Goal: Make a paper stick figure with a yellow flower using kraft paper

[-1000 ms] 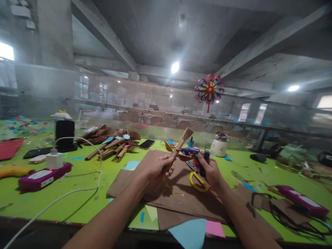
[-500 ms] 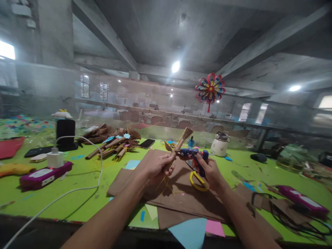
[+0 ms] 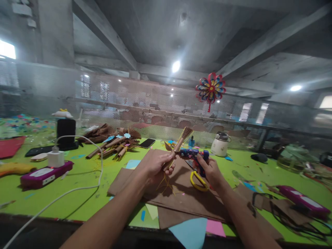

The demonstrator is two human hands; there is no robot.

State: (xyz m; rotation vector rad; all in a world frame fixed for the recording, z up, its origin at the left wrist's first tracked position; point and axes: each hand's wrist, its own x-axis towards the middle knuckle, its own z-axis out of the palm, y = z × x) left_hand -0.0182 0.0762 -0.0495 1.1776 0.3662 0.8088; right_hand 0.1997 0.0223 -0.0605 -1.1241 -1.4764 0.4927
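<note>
My left hand (image 3: 161,164) is closed around a rolled brown paper stem (image 3: 178,144) whose top flares into a fringed tuft. The stem tilts up to the right. My right hand (image 3: 207,169) grips a dark blue, patterned glue gun (image 3: 193,153), its nozzle pointing left at the stem and touching or nearly touching it. Under both hands lie large brown paper sheets (image 3: 186,204). Yellow-handled scissors (image 3: 199,182) rest on the sheets just below the glue gun, partly hidden by it. Thin yellow strands (image 3: 167,185) lie below my left hand.
Rolled brown paper stems (image 3: 114,147) are heaped at the back left, next to a phone (image 3: 147,143). Purple power strips (image 3: 46,175) sit on both sides, with a white cable (image 3: 101,166) arching at left. A white jar (image 3: 220,144) stands behind. Blue paper (image 3: 190,231) overhangs the front edge.
Almost nothing differs. The stem's tufted tip has shifted very slightly left, while both hands and the glue gun keep nearly the same place.
</note>
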